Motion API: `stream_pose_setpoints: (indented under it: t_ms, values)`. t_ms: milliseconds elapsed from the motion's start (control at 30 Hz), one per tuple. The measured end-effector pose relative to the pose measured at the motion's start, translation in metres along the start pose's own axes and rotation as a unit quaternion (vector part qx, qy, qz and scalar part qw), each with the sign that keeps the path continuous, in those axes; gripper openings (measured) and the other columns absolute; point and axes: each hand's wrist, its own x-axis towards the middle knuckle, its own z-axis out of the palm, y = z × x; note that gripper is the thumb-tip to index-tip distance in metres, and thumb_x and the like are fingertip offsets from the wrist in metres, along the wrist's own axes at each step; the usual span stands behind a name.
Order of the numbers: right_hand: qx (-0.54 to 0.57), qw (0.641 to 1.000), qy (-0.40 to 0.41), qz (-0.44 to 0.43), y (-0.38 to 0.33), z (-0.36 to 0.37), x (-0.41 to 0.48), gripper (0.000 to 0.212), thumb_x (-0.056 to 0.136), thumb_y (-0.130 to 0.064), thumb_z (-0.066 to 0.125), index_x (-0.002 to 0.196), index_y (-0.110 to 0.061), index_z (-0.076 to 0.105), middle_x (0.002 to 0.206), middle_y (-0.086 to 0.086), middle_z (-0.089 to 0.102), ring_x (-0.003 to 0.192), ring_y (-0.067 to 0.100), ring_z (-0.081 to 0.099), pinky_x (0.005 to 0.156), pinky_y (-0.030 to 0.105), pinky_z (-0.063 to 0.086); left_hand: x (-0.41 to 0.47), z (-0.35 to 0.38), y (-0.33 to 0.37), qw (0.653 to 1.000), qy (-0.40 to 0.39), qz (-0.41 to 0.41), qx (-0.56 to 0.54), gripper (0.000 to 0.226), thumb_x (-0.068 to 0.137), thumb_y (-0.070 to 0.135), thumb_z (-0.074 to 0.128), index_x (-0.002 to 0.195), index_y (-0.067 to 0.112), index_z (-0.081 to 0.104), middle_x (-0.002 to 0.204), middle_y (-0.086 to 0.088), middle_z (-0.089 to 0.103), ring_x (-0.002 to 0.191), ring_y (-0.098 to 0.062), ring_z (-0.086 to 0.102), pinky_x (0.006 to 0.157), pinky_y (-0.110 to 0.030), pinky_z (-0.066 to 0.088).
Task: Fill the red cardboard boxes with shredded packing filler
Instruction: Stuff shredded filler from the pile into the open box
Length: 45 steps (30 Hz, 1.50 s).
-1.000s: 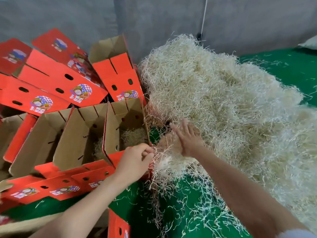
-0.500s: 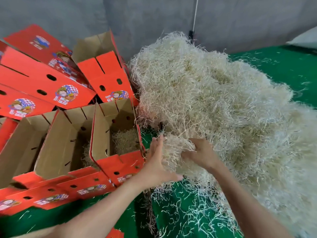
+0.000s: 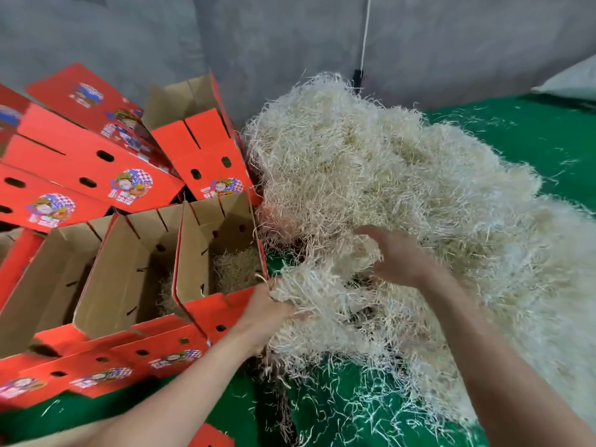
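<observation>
I see left hand (image 3: 262,314) gripping clump of pale shredded packing filler (image 3: 322,301) just beside red cardboard box (image 3: 211,312); right hand (image 3: 398,258) fingers spread, resting on pile (image 3: 403,162)

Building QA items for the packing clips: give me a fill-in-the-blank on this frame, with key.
The left hand grips a clump of ____.
The pile, which the right hand touches, lies on a ____ floor.
The box nearest the left hand is ____ outside.
Missing words: filler; green; red.
</observation>
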Motion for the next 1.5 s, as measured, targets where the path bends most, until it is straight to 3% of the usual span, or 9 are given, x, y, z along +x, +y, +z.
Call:
stream_pose_setpoints:
  t_ms: [100, 267, 533, 767, 900, 1000, 1200, 1300, 1500]
  values:
    - [-0.144, 0.987, -0.054, -0.053, -0.010, 0.036, 0.025, 0.080, 0.085, -0.003, 0.052, 0.146, -0.034, 0.012, 0.153, -0.008, -0.005, 0.140, 0.025, -0.010, 0.110, 0.050, -0.001, -0.006, -0.008, 0.012, 0.998, 0.037, -0.010, -0.053, 0.057, 0.075, -0.003, 0.069, 0.119, 0.019, 0.040, 0.111, -0.002, 0.060, 0.106, -0.016, 0.054, 0.106, -0.044, 0.029]
    - [-0.191, 0.962, -0.191, 0.043, 0.002, 0.085, 0.007, 0.029, 0.096, -0.012, 0.042, 0.121, -0.003, 0.052, 0.133, 0.010, 0.049, 0.106, 0.021, 0.054, 0.091, 0.028, 0.044, -0.013, -0.019, 0.023, 0.994, 0.041, -0.005, -0.104, 0.104, 0.061, 0.018, 0.076, 0.147, 0.018, 0.017, 0.138, -0.014, 0.048, 0.136, -0.029, 0.032, 0.111, -0.060, 0.005]
    - [-0.174, 0.959, -0.224, -0.007, -0.004, 0.077, -0.056, 0.031, 0.093, -0.005, 0.032, 0.065, -0.010, 0.043, 0.070, -0.006, 0.033, 0.067, 0.007, 0.038, 0.070, 0.015, 0.035, -0.017, -0.005, 0.027, 0.986, 0.072, -0.030, -0.150, 0.106, 0.062, 0.015, 0.084, 0.144, 0.010, 0.016, 0.140, -0.007, 0.044, 0.137, -0.030, 0.029, 0.108, -0.061, 0.007]
    - [0.085, 0.982, -0.169, -0.001, 0.003, 0.004, -0.043, 0.072, 0.086, -0.022, 0.063, 0.145, -0.022, 0.022, 0.150, -0.007, 0.021, 0.134, 0.010, 0.021, 0.107, 0.031, 0.017, -0.028, -0.021, 0.045, 0.986, 0.067, -0.005, -0.153, 0.107, 0.047, 0.028, 0.082, 0.142, 0.009, 0.034, 0.131, 0.001, 0.054, 0.133, -0.021, 0.033, 0.111, -0.052, 0.013]
    - [0.033, 0.977, -0.210, -0.019, -0.019, 0.035, -0.033, 0.082, 0.072, -0.039, 0.074, 0.138, -0.022, 0.028, 0.139, -0.019, 0.018, 0.126, 0.003, 0.021, 0.105, 0.031, 0.014, -0.036, -0.029, 0.057, 0.976, 0.014, -0.019, -0.217, 0.025, 0.055, 0.017, 0.071, 0.079, 0.018, 0.075, 0.098, -0.001, 0.067, 0.105, -0.022, 0.060, 0.095, -0.043, 0.045]
    - [0.002, 0.989, -0.137, 0.052, -0.017, 0.087, -0.031, 0.067, 0.085, -0.025, 0.062, 0.140, -0.011, 0.028, 0.144, 0.004, 0.031, 0.127, 0.023, 0.040, 0.104, 0.031, 0.034, -0.041, -0.029, 0.063, 0.962, 0.036, -0.019, -0.270, 0.027, 0.054, 0.018, 0.068, 0.081, 0.020, 0.067, 0.075, -0.005, 0.068, 0.066, -0.023, 0.067, 0.052, -0.030, 0.051]
    - [-0.025, 0.976, -0.161, 0.147, 0.043, 0.118, -0.069, 0.010, 0.086, -0.004, 0.047, 0.095, -0.005, 0.052, 0.096, 0.006, 0.059, 0.080, 0.016, 0.057, 0.072, 0.020, 0.054, -0.041, -0.052, 0.096, 0.960, 0.077, 0.023, -0.270, 0.005, 0.061, 0.027, 0.073, 0.064, 0.022, 0.073, 0.083, -0.001, 0.070, 0.073, -0.020, 0.068, 0.068, -0.031, 0.055]
    - [-0.002, 0.990, -0.107, 0.097, 0.029, 0.075, -0.059, 0.051, 0.079, -0.022, 0.068, 0.125, -0.018, 0.046, 0.126, -0.002, 0.052, 0.102, 0.012, 0.054, 0.080, 0.015, 0.048, -0.045, -0.053, 0.104, 0.965, 0.059, 0.023, -0.253, 0.029, 0.042, 0.027, 0.077, 0.070, 0.024, 0.074, 0.108, -0.004, 0.062, 0.100, -0.027, 0.059, 0.095, -0.043, 0.044]
    - [-0.029, 0.996, -0.032, -0.081, -0.058, 0.006, -0.027, 0.126, 0.072, -0.009, 0.070, 0.131, -0.042, -0.036, 0.148, -0.008, -0.031, 0.136, 0.016, -0.027, 0.106, 0.044, -0.018, -0.051, -0.048, 0.103, 0.971, 0.006, 0.030, -0.236, 0.013, 0.045, 0.016, 0.072, 0.058, 0.017, 0.072, 0.058, -0.003, 0.068, 0.051, -0.019, 0.067, 0.046, -0.029, 0.054]
